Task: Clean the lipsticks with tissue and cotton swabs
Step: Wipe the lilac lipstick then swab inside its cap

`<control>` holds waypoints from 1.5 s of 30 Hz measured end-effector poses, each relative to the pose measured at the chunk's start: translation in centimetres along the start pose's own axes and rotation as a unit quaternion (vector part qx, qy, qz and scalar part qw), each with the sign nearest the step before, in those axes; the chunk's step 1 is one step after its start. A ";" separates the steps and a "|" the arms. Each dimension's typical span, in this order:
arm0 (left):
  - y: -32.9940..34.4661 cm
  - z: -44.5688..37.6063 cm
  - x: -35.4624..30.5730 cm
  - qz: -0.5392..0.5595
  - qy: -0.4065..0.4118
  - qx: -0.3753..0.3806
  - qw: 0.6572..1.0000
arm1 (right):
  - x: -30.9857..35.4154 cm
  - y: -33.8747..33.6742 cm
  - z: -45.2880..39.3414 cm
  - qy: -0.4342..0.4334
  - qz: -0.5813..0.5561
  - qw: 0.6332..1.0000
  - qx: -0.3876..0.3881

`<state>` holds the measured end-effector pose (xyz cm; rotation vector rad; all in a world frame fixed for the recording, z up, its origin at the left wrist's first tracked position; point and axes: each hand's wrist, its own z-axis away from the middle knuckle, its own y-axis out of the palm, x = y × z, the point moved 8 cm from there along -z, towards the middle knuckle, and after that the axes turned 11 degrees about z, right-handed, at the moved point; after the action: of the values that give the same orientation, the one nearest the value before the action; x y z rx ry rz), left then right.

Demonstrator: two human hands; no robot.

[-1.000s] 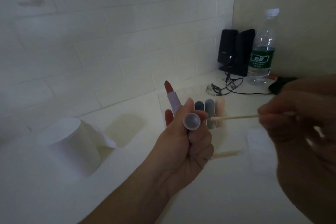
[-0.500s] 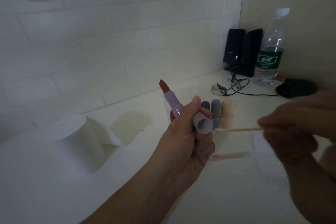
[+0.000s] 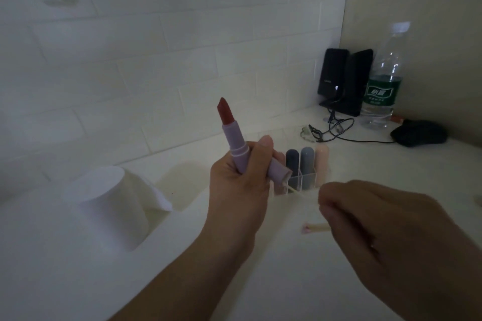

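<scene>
Your left hand (image 3: 242,185) is wrapped round the lilac plastic lipstick tube (image 3: 241,150), red bullet up and base tipped toward your right hand (image 3: 386,232), probably so its pinched thin wooden cotton swab (image 3: 300,191) can reach that base. White tissue roll (image 3: 109,203) stands near left.

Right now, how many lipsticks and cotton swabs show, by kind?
Open lilac-cased red lipstick in left hand: 1
Capped lipsticks in clear organiser: 3 (dark, grey, peach)
Wooden-stick cotton swabs: 2 (right hand holds one; other)
Total: 6
</scene>
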<state>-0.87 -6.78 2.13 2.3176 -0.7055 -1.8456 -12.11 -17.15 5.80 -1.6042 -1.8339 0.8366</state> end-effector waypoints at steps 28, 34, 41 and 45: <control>-0.1 -0.1 -0.1 -0.052 0.014 -0.008 0.998 | 0.3 1.7 0.9 0.009 0.017 0.998 -0.056; 0.1 -0.3 -0.1 -0.051 0.015 0.007 0.999 | -0.5 -0.4 0.6 0.068 -0.135 0.988 -0.043; 0.4 -0.2 -0.5 -0.043 0.021 0.019 0.999 | -1.3 0.5 0.7 0.124 -0.260 0.957 -0.034; 0.1 -0.3 -0.4 -0.026 0.016 0.012 0.999 | -0.2 0.5 0.5 0.073 -0.232 0.970 -0.003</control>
<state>-0.70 -6.78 2.63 2.3975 -0.6728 -1.8264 -12.17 -17.31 5.05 -1.1317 -1.9879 0.4885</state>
